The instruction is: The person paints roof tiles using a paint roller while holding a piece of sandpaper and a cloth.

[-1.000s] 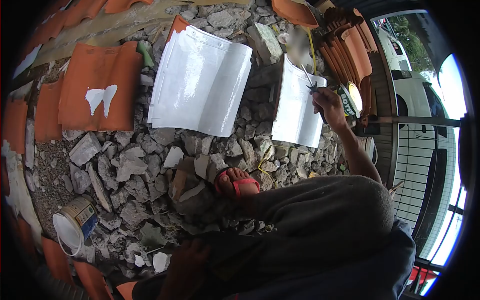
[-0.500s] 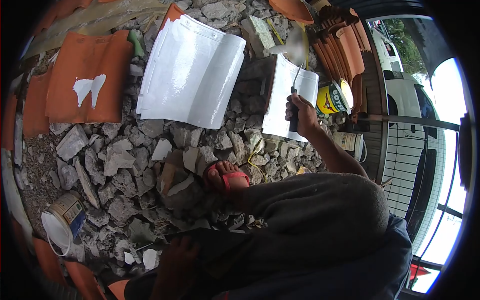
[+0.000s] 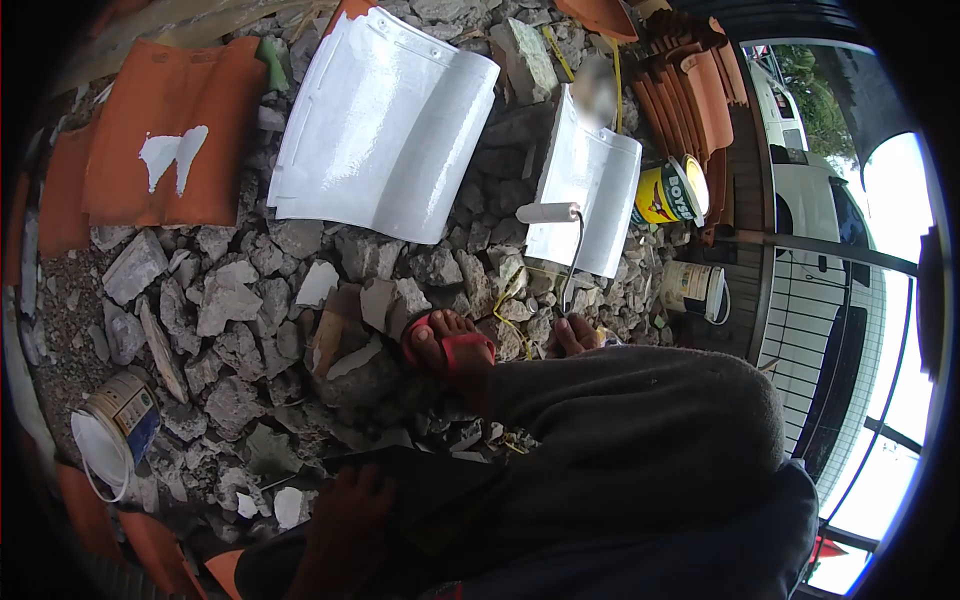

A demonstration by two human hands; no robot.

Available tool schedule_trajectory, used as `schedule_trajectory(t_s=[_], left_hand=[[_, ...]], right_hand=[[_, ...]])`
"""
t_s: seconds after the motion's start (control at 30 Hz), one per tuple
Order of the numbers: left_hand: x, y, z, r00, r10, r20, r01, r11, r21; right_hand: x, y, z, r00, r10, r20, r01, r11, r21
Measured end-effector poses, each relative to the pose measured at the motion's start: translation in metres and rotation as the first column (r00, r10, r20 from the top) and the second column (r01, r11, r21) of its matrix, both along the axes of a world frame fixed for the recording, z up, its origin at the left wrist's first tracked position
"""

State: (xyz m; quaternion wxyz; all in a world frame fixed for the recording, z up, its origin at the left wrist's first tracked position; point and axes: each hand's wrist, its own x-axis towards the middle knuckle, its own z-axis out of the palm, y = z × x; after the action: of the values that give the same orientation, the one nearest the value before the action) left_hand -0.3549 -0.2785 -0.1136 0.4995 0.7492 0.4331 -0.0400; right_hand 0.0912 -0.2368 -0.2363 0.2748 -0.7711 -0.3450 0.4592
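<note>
My right hand (image 3: 574,335) is closed on a paint roller (image 3: 548,213); the knee hides much of this hand. The roller's sleeve lies at the near left edge of a smaller white-coated roof tile (image 3: 590,165); I cannot tell whether it touches. To the left is a larger roof tile (image 3: 385,130) with a wet, shiny white coat. An orange roof tile (image 3: 165,130) farther left bears a white patch. In shadow at the bottom, my left hand (image 3: 350,505) lies on my dark-clothed leg with its fingers loosely apart, holding nothing I can see.
Broken concrete rubble (image 3: 235,300) covers the ground around my sandalled foot (image 3: 450,340). A yellow paint bucket (image 3: 665,195) and a white pail (image 3: 693,290) stand at right; another pail (image 3: 120,425) lies lower left. Behind are stacked clay tiles (image 3: 700,90) and a wire fence (image 3: 810,320).
My right hand has drawn the paint roller back toward my knee, from the smaller white tile's far end to its near left edge. My left hand stays on the leg.
</note>
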Motion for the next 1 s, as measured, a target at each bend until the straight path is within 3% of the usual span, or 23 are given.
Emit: schedule_trajectory(t_s=[0.1, 0.17, 0.23, 0.5, 0.63, 0.7, 0.87, 1.0], left_hand=[[-0.002, -0.003, -0.001, 1.0, 0.008, 0.004, -0.008, 1.0, 0.003], [-0.005, -0.004, 0.0, 1.0, 0.023, 0.007, -0.023, 1.0, 0.002], [-0.007, -0.005, 0.002, 0.999, 0.015, -0.03, -0.016, 1.0, -0.026], [-0.011, -0.011, 0.0, 0.998, 0.052, -0.034, -0.052, 0.998, -0.02], [-0.01, -0.01, -0.004, 0.999, 0.043, -0.028, -0.044, 0.999, -0.02], [-0.009, -0.008, -0.007, 1.0, 0.021, -0.023, -0.021, 1.0, -0.016], [-0.002, 0.001, -0.004, 0.999, -0.027, 0.02, 0.027, 1.0, 0.013], [0.0, 0.005, 0.0, 0.999, -0.032, 0.009, 0.032, 0.999, 0.007]], right_hand=[[-0.003, 0.045, -0.008, 0.998, -0.011, 0.065, 0.0, 0.987, 0.162], [0.007, 0.09, -0.004, 0.991, 0.104, 0.084, -0.12, 0.97, 0.211], [0.009, 0.135, -0.001, 0.992, 0.101, 0.073, -0.118, 0.952, 0.282], [0.013, 0.258, 0.012, 0.997, 0.034, -0.062, -0.013, 0.948, 0.318], [0.012, 0.25, 0.023, 0.996, -0.014, -0.088, 0.044, 0.938, 0.344], [0.014, 0.233, 0.027, 0.988, 0.056, -0.144, -0.007, 0.946, 0.323], [0.017, 0.175, 0.024, 0.984, 0.017, -0.176, 0.015, 0.983, 0.181], [0.028, 0.092, 0.012, 0.989, 0.137, 0.048, -0.143, 0.977, 0.16]])
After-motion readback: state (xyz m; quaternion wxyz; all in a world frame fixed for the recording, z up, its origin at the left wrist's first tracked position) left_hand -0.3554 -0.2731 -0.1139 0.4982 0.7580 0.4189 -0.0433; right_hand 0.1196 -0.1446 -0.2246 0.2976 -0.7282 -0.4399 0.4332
